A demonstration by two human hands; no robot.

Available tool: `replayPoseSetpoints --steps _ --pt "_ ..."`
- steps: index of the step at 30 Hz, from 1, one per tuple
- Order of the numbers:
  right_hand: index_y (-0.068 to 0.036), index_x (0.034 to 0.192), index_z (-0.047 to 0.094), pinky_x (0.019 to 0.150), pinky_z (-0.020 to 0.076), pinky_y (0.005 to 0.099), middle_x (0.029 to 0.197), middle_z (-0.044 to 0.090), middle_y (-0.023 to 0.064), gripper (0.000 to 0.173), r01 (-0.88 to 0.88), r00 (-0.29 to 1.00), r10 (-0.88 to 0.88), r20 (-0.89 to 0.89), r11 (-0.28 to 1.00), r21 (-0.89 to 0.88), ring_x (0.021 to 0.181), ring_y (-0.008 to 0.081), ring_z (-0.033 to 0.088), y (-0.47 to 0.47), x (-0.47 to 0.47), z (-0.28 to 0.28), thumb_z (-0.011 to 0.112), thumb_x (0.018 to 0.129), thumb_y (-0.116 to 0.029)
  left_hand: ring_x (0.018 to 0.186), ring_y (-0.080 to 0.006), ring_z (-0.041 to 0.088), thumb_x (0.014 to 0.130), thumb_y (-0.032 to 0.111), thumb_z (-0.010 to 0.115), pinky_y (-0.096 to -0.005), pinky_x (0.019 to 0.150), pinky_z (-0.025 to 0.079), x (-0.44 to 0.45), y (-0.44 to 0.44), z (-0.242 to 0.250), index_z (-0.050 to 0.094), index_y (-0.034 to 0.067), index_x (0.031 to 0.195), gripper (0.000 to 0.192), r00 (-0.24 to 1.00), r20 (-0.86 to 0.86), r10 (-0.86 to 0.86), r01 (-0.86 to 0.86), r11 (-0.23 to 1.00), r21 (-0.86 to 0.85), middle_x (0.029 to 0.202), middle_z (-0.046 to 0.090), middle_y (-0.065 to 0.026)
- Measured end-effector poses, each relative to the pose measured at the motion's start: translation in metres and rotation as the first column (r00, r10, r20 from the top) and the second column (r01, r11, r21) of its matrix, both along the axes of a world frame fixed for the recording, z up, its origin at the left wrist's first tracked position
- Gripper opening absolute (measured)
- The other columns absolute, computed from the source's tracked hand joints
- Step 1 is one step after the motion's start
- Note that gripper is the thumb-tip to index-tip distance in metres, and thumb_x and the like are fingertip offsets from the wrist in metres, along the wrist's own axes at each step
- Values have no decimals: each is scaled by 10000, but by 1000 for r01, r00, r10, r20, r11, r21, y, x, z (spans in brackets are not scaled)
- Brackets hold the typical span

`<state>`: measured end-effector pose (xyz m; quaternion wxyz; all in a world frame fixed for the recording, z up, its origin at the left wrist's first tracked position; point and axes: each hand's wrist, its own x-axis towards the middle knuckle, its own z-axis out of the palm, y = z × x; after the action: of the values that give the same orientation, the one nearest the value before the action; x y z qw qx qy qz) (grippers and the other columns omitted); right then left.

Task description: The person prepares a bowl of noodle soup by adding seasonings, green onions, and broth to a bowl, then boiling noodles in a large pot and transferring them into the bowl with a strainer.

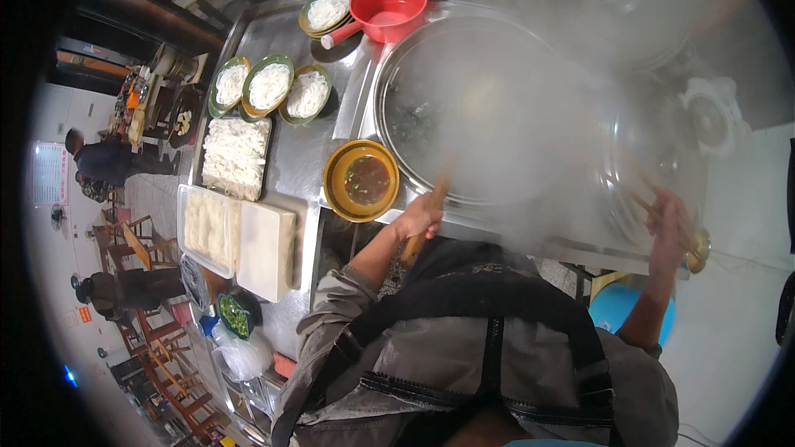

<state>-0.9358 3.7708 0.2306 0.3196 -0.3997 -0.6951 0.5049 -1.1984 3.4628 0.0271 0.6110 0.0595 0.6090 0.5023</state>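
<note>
My left hand point(421, 218) is closed around a wooden handle point(436, 198) at the near rim of a large round metal pot point(386, 84); its far end is lost in thick steam. Chopsticks point(677, 220) are gripped in my right hand point(667, 223), at the pot area's right side, their tips blurred by steam. Just left of the pot stands a brown bowl point(329, 181) of dark broth with green bits. Behind it, a red plastic ladle pan point(389, 9) rests by the pot's rim. Much of the pot's content is hidden.
Bowls of white noodles point(269, 86) stand on the steel counter point(298, 155) to the left, beside a tray of pale strips point(236, 155) and plastic containers point(267, 251). Chopped greens point(235, 316) sit nearer. A blue tub point(627, 310) is low right. People are in the room at far left.
</note>
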Motion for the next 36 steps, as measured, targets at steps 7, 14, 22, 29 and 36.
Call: replayPoseSetpoints --steps 7,14,22,29,36 --pt "-4 1062 621 570 326 212 737 489 -25 360 46 998 -44 37 997 -64 661 58 437 32 26 -19 476 963 -318 467 -87 358 838 76 559 -245 409 320 36 -34 26 499 30 867 81 879 409 246 -289 956 47 652 458 -32" --pt "-16 1073 621 587 358 222 757 510 -20 365 38 993 -32 115 998 -47 666 73 460 31 30 -29 487 959 -335 454 -111 473 818 122 549 -239 373 369 -4 7 2 568 -4 1041 257 976 -216 33 -43 998 -41 672 543 -46" --pt "-25 1152 588 784 424 273 1009 571 31 370 75 987 -53 154 987 -140 938 129 511 46 30 -50 493 952 -322 411 -121 410 834 122 545 -266 376 341 39 -16 13 513 11 904 136 981 110 162 -166 986 28 573 439 -50" --pt "-38 1236 532 881 426 322 1154 552 48 345 -349 894 226 387 893 284 1055 193 516 81 34 -149 513 909 -148 446 -108 389 804 89 566 -251 392 334 18 -1 5 485 26 798 102 954 209 215 -238 967 93 642 457 -50" --pt "-33 1213 533 869 428 331 1098 555 56 323 -354 790 206 578 922 155 1015 176 525 81 19 -168 496 911 -140 448 -98 389 812 65 564 -250 401 325 25 -36 21 465 44 814 101 909 361 206 -241 969 53 634 448 -27"
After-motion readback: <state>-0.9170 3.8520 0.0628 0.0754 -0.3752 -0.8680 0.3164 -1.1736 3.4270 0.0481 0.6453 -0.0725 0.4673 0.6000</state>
